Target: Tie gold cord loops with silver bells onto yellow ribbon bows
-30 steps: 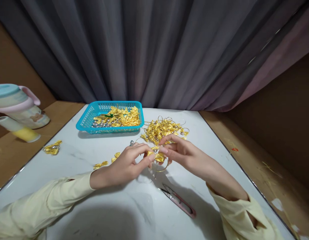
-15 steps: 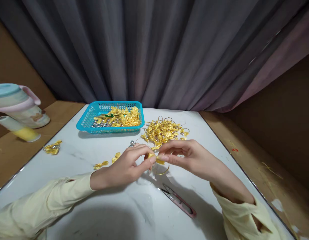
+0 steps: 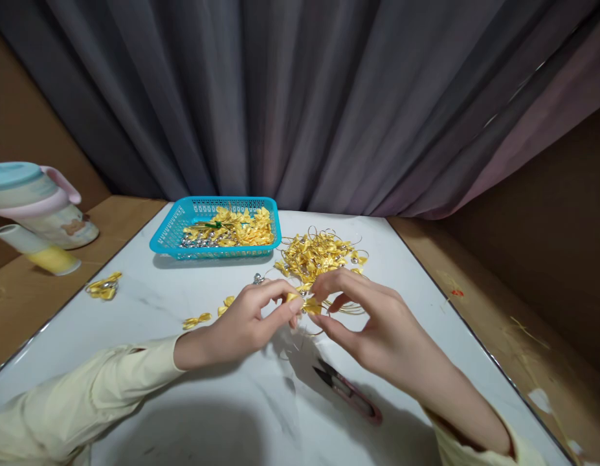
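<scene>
My left hand (image 3: pixel 255 317) pinches a yellow ribbon bow (image 3: pixel 310 306) between thumb and index finger. A thin gold wire loop hangs below that bow. Around the bow's right side, my right hand (image 3: pixel 365 310) has its thumb and index finger spread apart; whether a fingertip touches the ribbon I cannot tell. Thread snips (image 3: pixel 348 391) with dark blades and a pinkish handle lie on the table below the hands. Just beyond the fingers is a heap of yellow bows (image 3: pixel 316 255) with wire loops and small silver bells.
A blue plastic basket (image 3: pixel 164 248) holds more bows and silver bells. Loose bows (image 3: pixel 197 320) lie left of my hand, and a small bow cluster (image 3: pixel 104 286) sits farther left. A cup (image 3: pixel 52 207) and a yellow thread spool (image 3: pixel 52 259) are at the left edge. A curtain (image 3: pixel 300 103) hangs behind.
My right thumb and index finger have parted from their pinch on the bow, and the hand has turned slightly. My left hand keeps its hold in nearly the same place.
</scene>
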